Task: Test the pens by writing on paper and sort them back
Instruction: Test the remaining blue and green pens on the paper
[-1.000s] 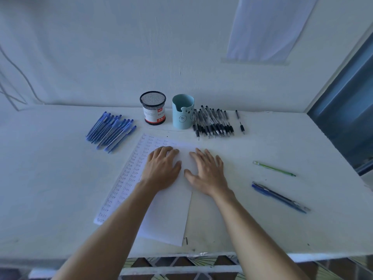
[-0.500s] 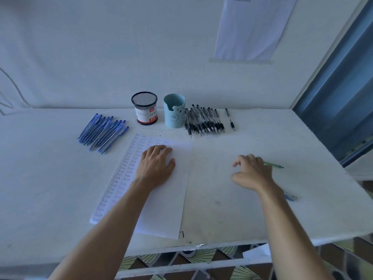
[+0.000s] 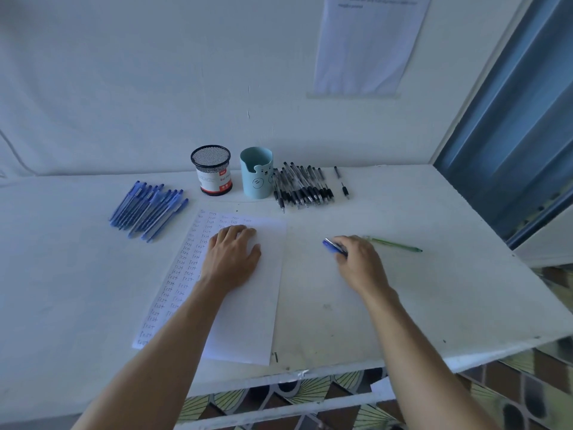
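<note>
The blue pen (image 3: 333, 246) that lay on the table (image 3: 434, 299) a second ago is now off it, gripped in the right hand (image 3: 359, 263), whose fingers curl closed around it. The left hand (image 3: 232, 257), fingers flat and open, pins the paper (image 3: 245, 321). Writing a test word likely follows.

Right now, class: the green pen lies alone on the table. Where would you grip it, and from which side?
Pinch the green pen mid-barrel from above, fingers across its width. It lies flat and slim on the table, and both long sides are bare, though the right hand crowds its left end.
</note>
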Demonstrator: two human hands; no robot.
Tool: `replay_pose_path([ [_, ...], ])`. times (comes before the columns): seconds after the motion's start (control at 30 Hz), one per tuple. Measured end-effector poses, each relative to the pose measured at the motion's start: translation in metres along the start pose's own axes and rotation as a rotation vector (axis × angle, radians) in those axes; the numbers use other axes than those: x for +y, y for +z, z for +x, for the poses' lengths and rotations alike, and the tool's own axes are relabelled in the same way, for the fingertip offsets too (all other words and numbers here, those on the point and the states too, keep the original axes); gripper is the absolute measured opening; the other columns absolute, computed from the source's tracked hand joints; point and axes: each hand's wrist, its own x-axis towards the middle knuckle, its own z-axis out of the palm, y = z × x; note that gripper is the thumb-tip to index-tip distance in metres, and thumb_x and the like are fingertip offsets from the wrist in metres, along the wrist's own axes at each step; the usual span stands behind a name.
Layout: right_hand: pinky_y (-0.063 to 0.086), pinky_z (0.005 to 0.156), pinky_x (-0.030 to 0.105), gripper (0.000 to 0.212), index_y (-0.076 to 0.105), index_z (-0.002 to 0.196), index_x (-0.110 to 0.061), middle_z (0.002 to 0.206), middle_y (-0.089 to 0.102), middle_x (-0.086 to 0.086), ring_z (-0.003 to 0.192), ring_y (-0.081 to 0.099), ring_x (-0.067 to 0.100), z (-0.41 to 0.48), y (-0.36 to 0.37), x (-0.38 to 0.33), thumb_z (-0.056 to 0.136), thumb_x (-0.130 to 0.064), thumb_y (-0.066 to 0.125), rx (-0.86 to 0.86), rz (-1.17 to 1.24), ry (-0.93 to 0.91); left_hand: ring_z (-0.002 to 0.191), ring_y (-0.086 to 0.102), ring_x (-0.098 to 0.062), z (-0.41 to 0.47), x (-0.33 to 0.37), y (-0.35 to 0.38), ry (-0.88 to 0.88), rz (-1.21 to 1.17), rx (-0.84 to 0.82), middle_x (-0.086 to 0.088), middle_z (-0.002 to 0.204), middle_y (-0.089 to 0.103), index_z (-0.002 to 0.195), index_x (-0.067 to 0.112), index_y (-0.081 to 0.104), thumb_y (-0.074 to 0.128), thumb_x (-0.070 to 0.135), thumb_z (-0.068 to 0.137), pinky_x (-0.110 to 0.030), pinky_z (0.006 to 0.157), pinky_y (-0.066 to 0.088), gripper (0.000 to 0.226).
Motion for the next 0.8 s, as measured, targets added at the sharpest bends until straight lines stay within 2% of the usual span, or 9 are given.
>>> replay_pose_path([
  [0.2,0.047,0.074,0.04,0.014,0.072,0.1,-0.018,0.095,0.07,0.002,0.09,0.059,0.03,0.003,0.013,-0.013,0.086,-0.02,0.073,0.106,-0.068,-0.086,0.139,0.035,-0.023,0.0,-0.001,-0.001,-0.006,-0.011,-0.004,0.001,0.145,0.048,0.138,0.024,0.053,0.05,0.04,0.099,-0.037,0.115,0.023,0.043],
  [0.3,0.039,0.067,0.035,0.011,0.077,0.088,-0.025,0.084,0.073,-0.006,0.078,0.061,0.028,0.004,0.016,-0.012,0.078,-0.025,0.082,0.196,-0.18,-0.125,0.138,0.034,-0.022,0.001,-0.001,0.0,-0.005,-0.008,-0.002,0.002,0.145,0.048,0.138,0.024,0.053,0.05,0.041,0.099,-0.037,0.114,0.022,0.043],
  [0.4,0.035,0.068,0.034,0.007,0.077,0.074,-0.03,0.083,0.073,-0.013,0.074,0.058,0.024,0.006,0.016,-0.016,0.076,-0.027,0.084,0.215,-0.262,-0.149,0.139,0.034,-0.022,0.001,-0.001,0.0,-0.002,-0.004,0.001,0.002,0.145,0.048,0.138,0.024,0.052,0.049,0.041,0.099,-0.037,0.114,0.022,0.043],
  [0.5,0.038,0.069,0.036,0.005,0.08,0.079,-0.03,0.086,0.072,-0.013,0.076,0.06,0.024,0.008,0.02,-0.018,0.078,-0.027,0.076,0.241,-0.248,-0.174,0.139,0.034,-0.022,0.0,-0.002,0.001,-0.008,-0.008,0.007,0.002,0.145,0.049,0.138,0.024,0.053,0.05,0.041,0.099,-0.037,0.114,0.022,0.043],
  [0.63,0.036,0.072,0.035,0.029,0.076,0.087,-0.028,0.092,0.068,-0.011,0.082,0.059,0.021,0.004,0.024,-0.022,0.084,-0.039,0.05,0.276,-0.154,-0.224,0.138,0.034,-0.021,0.0,-0.001,0.001,-0.016,-0.02,0.011,0.003,0.144,0.049,0.138,0.024,0.053,0.051,0.04,0.098,-0.036,0.114,0.022,0.042],
  [0.73,0.034,0.074,0.034,0.036,0.074,0.089,-0.032,0.093,0.067,-0.014,0.088,0.057,0.017,0.001,0.031,-0.021,0.077,-0.055,0.05,0.18,-0.161,-0.257,0.138,0.034,-0.021,0.001,-0.002,0.001,-0.017,-0.023,0.009,0.003,0.145,0.049,0.138,0.025,0.053,0.051,0.041,0.098,-0.036,0.114,0.022,0.043],
  [0.8,0.034,0.072,0.034,0.031,0.073,0.085,-0.032,0.087,0.067,-0.013,0.084,0.059,0.019,0.0,0.035,-0.019,0.075,-0.054,0.054,0.136,-0.149,-0.295,0.139,0.034,-0.021,0.001,-0.002,0.001,-0.017,-0.025,0.005,0.003,0.145,0.049,0.138,0.025,0.053,0.051,0.04,0.098,-0.036,0.114,0.021,0.042],
])
